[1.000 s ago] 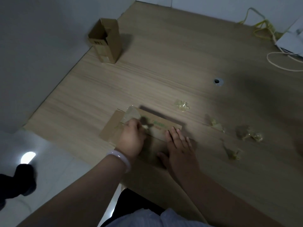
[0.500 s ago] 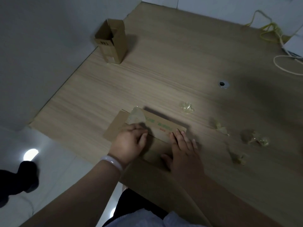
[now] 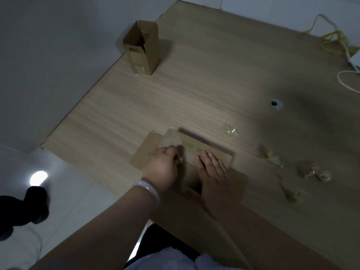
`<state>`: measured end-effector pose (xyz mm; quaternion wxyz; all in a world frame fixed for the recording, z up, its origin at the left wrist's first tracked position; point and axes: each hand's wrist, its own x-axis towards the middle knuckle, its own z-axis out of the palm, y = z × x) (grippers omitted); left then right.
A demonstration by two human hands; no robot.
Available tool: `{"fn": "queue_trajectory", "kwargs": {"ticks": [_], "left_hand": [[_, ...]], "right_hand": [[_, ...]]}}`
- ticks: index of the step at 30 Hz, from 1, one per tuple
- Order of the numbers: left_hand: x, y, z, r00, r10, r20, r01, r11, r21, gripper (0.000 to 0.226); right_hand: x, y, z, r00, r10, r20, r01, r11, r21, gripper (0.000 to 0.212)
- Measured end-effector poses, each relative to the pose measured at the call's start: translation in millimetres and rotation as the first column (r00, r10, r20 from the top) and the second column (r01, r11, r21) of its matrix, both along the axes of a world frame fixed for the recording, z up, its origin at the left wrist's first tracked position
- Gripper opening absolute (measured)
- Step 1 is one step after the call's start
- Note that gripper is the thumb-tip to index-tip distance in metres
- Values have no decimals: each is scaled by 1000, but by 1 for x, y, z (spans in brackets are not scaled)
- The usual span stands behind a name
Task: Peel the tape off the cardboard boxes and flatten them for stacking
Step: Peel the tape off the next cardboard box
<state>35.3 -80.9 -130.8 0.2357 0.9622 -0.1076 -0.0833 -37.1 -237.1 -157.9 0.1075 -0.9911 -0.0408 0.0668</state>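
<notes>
Cardboard in the form of a flattened box (image 3: 143, 152) lies on the near part of the wooden worktop (image 3: 194, 84), close to the edge by the person. The left hand (image 3: 163, 168), with a white bracelet (image 3: 148, 190) on its wrist, rests on the box with its fingers curled, pinching a bit of clear tape (image 3: 170, 140). The rest of that strip stands lifted and crinkled at the box's far left corner. The right hand (image 3: 213, 172) lies flat just beside it, fingers straight and spread, pressing the cardboard down.

An upright box (image 3: 141, 48) with its top flaps open stands well apart at the far left edge of the worktop, strips of tape showing down its front. Four crumpled tape scraps (image 3: 231, 130) lie scattered to the right of the hands. A round cable hole (image 3: 275, 103) sits further back, and a yellow cable (image 3: 332, 37) trails in the far right corner.
</notes>
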Motion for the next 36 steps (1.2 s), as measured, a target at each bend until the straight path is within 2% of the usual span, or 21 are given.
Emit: {"fn": "queue_trajectory", "kwargs": {"ticks": [2, 5, 6, 9, 10, 11, 12, 13, 15, 16, 17, 19, 20, 23, 26, 29, 32, 34, 36], "left_hand": [[2, 5, 0, 988, 150, -27, -152, 979, -134, 13], [9, 14, 2, 915, 377, -141, -402, 859, -315, 4], [11, 16, 2, 881, 439, -179, -474, 799, -370, 4], [16, 20, -2, 695, 624, -359, -702, 478, -528, 3], [17, 21, -3, 655, 653, -380, -729, 413, -546, 3], [17, 22, -2, 662, 664, -348, -715, 418, -560, 5], [18, 24, -2, 710, 647, -278, -662, 477, -578, 7], [19, 28, -1, 783, 596, -180, -572, 574, -586, 10], [18, 37, 2, 923, 378, 75, -296, 819, -491, 15], [17, 40, 3, 962, 214, 172, -132, 911, -391, 14], [16, 44, 4, 976, 44, 214, 18, 959, -282, 12], [12, 48, 4, 959, -183, 216, 213, 969, -124, 10], [10, 49, 3, 956, -210, 207, 236, 966, -106, 13], [11, 48, 5, 987, -111, 116, 127, 980, -150, 21], [17, 47, 5, 1000, 4, 20, -2, 995, -101, 42], [22, 46, 5, 998, -58, 29, 59, 998, -25, 33], [26, 43, 5, 995, -94, 39, 93, 995, 32, 22], [28, 42, 4, 995, -88, 42, 86, 995, 47, 18], [28, 45, 2, 998, -43, 38, 43, 999, -13, 14]], "right_hand": [[-1, -1, -2, 1000, 1, 6, -1, 1000, 3, 93], [-1, -2, -3, 1000, 2, 15, -2, 1000, 2, 92], [-2, -2, -3, 1000, 2, 22, -2, 1000, 7, 92], [-3, -2, -1, 999, 6, 36, -6, 1000, 9, 92], [-3, -2, -1, 999, 14, 36, -14, 1000, 3, 93], [-3, -3, 0, 999, 24, 32, -24, 1000, -3, 93], [-4, -3, 0, 999, 32, 25, -32, 999, -8, 93], [-4, -4, 0, 999, 36, 18, -35, 999, -12, 94], [-4, -4, 0, 999, 34, 12, -33, 999, -13, 94], [-4, -4, 1, 999, 34, 12, -34, 999, -13, 93], [-4, -4, 1, 999, 34, 10, -34, 999, -12, 93], [-4, -3, 3, 999, 33, 2, -33, 999, -9, 93], [-4, -3, 3, 1000, 31, -1, -31, 999, -7, 93], [-4, -4, 2, 1000, 18, -10, -18, 1000, 12, 95], [2, 0, 4, 998, -57, -4, 57, 997, 43, 101], [7, 14, 10, 992, -127, 20, 126, 992, 27, 102], [7, 25, 12, 994, -106, 3, 106, 992, -66, 96], [6, 26, 13, 995, -103, -3, 102, 991, -87, 96], [5, 24, 14, 995, -101, -5, 100, 992, -83, 97]]}}
